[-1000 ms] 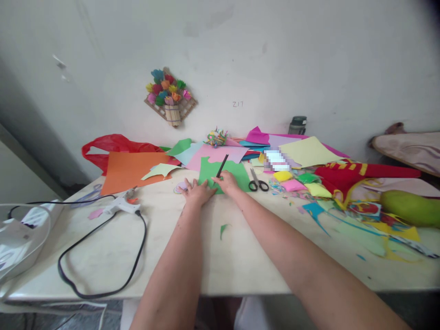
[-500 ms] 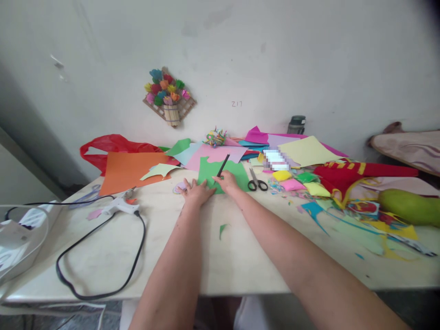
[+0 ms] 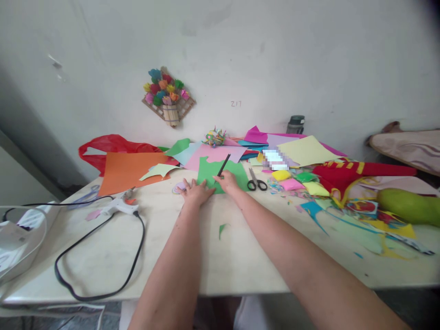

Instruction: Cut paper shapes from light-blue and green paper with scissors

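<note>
A sheet of green paper (image 3: 235,172) with a ragged top edge lies flat on the table. My left hand (image 3: 197,192) rests on its lower left corner, fingers spread. Between the fingers of my right hand (image 3: 227,182) is a dark pencil (image 3: 225,162), slanted up to the right, its lower end down at the green paper. Black-handled scissors (image 3: 256,181) lie just right of the sheet. Under the fingertips at the left shows part of a small pale purple piece (image 3: 179,187). A green paper scrap (image 3: 222,230) sits nearer the table's front edge.
On the left are a white glue gun (image 3: 120,205) with a looping black cord, a power strip (image 3: 32,229) and orange paper (image 3: 127,169). Rightward lie a phone (image 3: 276,159), small colored packets (image 3: 292,184), paper scraps (image 3: 314,213) and a green fruit (image 3: 407,206).
The camera view has shifted very slightly. Both hands and the pencil stay in nearly the same place on the green paper.
</note>
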Demonstrator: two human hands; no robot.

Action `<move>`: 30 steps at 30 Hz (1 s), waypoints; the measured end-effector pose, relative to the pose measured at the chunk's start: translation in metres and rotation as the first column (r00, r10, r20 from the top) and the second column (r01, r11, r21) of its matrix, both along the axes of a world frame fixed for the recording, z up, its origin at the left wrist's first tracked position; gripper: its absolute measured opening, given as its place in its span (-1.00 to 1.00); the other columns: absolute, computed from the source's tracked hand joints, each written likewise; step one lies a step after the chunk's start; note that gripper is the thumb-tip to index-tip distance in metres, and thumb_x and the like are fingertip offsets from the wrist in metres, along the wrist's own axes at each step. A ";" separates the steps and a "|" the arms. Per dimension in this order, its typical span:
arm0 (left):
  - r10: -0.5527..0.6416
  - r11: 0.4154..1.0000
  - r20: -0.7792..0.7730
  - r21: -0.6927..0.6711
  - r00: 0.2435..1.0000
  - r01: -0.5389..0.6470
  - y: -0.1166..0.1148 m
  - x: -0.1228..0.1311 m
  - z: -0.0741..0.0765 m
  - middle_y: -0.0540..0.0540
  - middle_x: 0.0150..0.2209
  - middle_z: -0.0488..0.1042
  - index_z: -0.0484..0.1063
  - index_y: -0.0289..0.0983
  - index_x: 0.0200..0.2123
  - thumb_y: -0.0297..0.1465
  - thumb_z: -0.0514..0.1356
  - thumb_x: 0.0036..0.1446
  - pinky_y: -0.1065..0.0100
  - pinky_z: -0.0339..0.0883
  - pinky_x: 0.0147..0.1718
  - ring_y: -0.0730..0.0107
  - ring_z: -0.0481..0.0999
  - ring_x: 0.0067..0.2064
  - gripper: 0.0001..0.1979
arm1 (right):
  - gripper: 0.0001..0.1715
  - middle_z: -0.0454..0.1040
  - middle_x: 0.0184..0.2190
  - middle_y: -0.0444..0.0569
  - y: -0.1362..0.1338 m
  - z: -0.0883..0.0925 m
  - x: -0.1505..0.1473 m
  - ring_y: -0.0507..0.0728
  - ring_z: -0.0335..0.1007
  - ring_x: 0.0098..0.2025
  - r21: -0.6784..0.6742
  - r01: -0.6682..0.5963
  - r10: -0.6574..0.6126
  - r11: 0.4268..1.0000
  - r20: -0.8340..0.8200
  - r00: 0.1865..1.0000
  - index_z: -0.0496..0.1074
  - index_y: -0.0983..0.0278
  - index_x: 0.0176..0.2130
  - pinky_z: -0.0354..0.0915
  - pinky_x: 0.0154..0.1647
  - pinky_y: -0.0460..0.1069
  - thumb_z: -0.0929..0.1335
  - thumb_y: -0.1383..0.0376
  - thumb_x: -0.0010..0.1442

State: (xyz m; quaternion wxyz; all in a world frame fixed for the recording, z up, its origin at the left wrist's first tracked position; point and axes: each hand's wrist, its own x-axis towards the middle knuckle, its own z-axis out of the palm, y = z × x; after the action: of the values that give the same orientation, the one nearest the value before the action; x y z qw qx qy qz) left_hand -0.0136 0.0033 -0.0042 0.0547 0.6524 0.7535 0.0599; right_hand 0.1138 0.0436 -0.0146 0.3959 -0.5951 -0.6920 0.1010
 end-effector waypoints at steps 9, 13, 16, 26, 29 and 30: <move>-0.007 1.000 -0.004 -0.006 1.000 0.007 -0.002 0.001 0.003 -0.09 0.29 -0.12 0.08 0.05 0.18 0.15 -0.14 -0.07 -0.36 -0.49 0.00 -0.24 -0.51 0.25 -0.27 | -0.71 0.50 -0.29 0.10 -0.004 0.005 0.001 0.11 0.42 -0.25 -0.043 0.003 -0.004 0.999 -0.017 1.000 0.51 0.37 -0.37 0.24 -0.25 -0.08 0.35 0.17 0.07; -0.006 1.000 -0.008 0.004 1.000 0.006 -0.002 0.001 0.002 -0.10 0.28 -0.10 0.09 0.06 0.17 0.14 -0.12 -0.07 -0.36 -0.46 0.00 -0.25 -0.49 0.25 -0.28 | -0.74 0.51 -0.29 0.09 -0.005 0.006 0.002 0.09 0.42 -0.26 -0.039 0.010 -0.011 0.999 -0.016 1.000 0.51 0.35 -0.37 0.24 -0.25 -0.09 0.35 0.19 0.08; -0.008 1.000 -0.007 0.003 1.000 0.008 -0.001 0.000 0.001 -0.09 0.28 -0.10 0.09 0.07 0.17 0.16 -0.13 -0.08 -0.36 -0.45 0.01 -0.24 -0.48 0.25 -0.27 | -0.76 0.51 -0.30 0.07 -0.005 0.006 0.002 0.09 0.42 -0.26 -0.038 0.019 -0.019 0.999 -0.011 1.000 0.51 0.34 -0.39 0.24 -0.24 -0.09 0.35 0.20 0.07; -0.006 1.000 -0.006 -0.001 1.000 0.006 -0.002 0.001 0.002 -0.10 0.29 -0.11 0.08 0.06 0.17 0.15 -0.13 -0.08 -0.34 -0.53 0.01 -0.23 -0.49 0.25 -0.27 | -0.76 0.52 -0.31 0.06 -0.004 0.006 0.003 0.09 0.43 -0.27 -0.033 0.028 -0.028 0.999 0.001 1.000 0.51 0.34 -0.39 0.25 -0.24 -0.09 0.34 0.21 0.08; -0.007 1.000 -0.002 -0.005 1.000 0.007 -0.003 0.001 0.003 -0.10 0.29 -0.11 0.08 0.05 0.18 0.15 -0.13 -0.07 -0.34 -0.54 0.00 -0.23 -0.51 0.25 -0.27 | -0.74 0.52 -0.32 0.07 -0.004 0.005 0.003 0.10 0.43 -0.27 -0.036 0.033 -0.033 0.999 0.003 0.999 0.51 0.34 -0.39 0.25 -0.24 -0.08 0.34 0.19 0.08; -0.010 1.000 0.001 -0.006 1.000 0.010 -0.002 0.001 0.003 -0.10 0.29 -0.11 0.07 0.05 0.18 0.15 -0.13 -0.08 -0.34 -0.54 0.00 -0.24 -0.51 0.25 -0.27 | -0.73 0.52 -0.32 0.08 -0.003 0.004 0.003 0.10 0.43 -0.26 -0.037 0.031 -0.031 0.999 0.005 1.000 0.51 0.35 -0.38 0.25 -0.24 -0.08 0.34 0.19 0.08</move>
State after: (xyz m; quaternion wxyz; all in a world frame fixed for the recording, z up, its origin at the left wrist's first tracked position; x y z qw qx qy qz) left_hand -0.0131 0.0009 -0.0016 0.0571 0.6559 0.7505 0.0576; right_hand 0.1171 0.0402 -0.0102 0.3848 -0.6132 -0.6816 0.1065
